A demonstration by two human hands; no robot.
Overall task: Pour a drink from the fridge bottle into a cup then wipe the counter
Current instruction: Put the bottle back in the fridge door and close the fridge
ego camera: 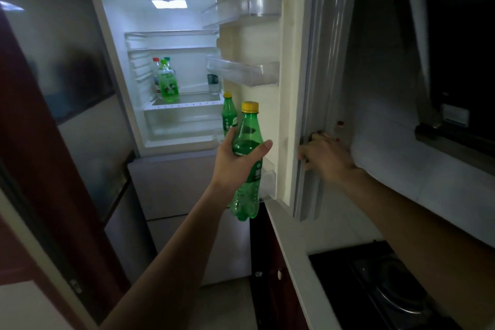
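Fridge bottle (249, 128) is what's getting fetched right now, so I'd call this step 1 of the job, with nothing poured or wiped yet. Left to right: the fridge (171, 19) is lit and open, with 3 bottles (166, 83) huddled on the left of a shelf. Next over, the left grip (233, 163) is wrapped round the middle of that green bottle, thumb on one side and fingers on the other. It's holding it upright in the air just in front of the door's bottom shelf, yellow cap (250, 106) on. A second green bottle (229, 115) stands in the door just behind it. Then there's the fridge door (265, 43) itself, swung wide, and the right grip (325, 157) has its fingers curled round the door's edge. Far right is the counter (329, 233) with a black hob (388, 289) set in it. No cup in view anywhere. My guess for the next move: push the door shut with the right grip, turn toward the counter and track down a cup. After that it'll take both grips to twist that cap off, slowly, since it looks like soda.
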